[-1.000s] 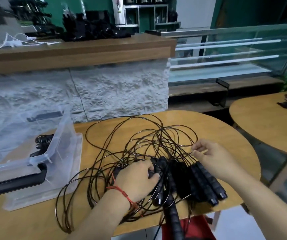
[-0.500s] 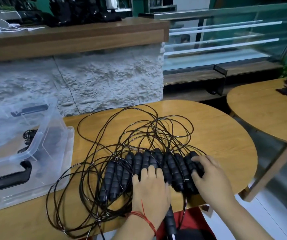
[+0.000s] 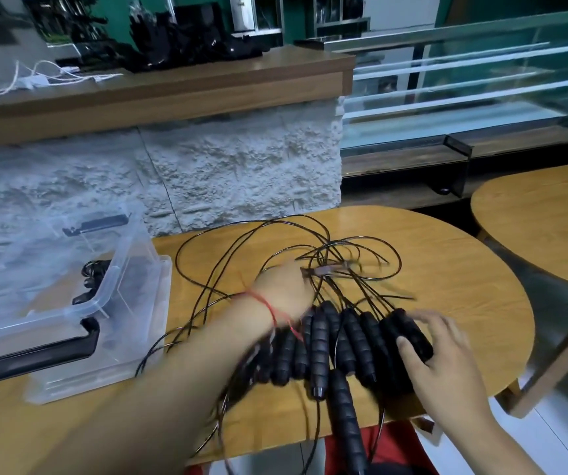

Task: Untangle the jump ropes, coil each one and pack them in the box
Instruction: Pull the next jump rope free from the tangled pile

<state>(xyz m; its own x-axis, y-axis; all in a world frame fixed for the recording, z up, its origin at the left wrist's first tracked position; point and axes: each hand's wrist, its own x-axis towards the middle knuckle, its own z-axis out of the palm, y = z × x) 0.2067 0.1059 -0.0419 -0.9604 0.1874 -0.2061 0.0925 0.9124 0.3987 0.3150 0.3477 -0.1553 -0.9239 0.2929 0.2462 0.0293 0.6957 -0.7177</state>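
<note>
Several black foam jump rope handles point(image 3: 344, 341) lie side by side near the round wooden table's point(image 3: 464, 286) front edge. One more handle point(image 3: 344, 416) hangs over that edge. Their thin black cords point(image 3: 227, 255) spread in a tangle toward the back. My left hand point(image 3: 284, 291) reaches forward over the handles into the cords; its fingers are blurred. My right hand point(image 3: 443, 361) rests on the rightmost handles with thumb and fingers spread. A clear plastic box point(image 3: 135, 269) stands at the left with one coiled rope point(image 3: 92, 277) inside.
The box sits on its clear lid, which has black clip handles point(image 3: 36, 354). A white stone counter point(image 3: 224, 173) with a wooden top rises right behind the table. A second wooden table point(image 3: 542, 214) stands to the right, across a gap.
My left hand left the handles and moved forward into the cords. The right hand slid to the right end of the handle row. The cord loops have bunched up toward the middle.
</note>
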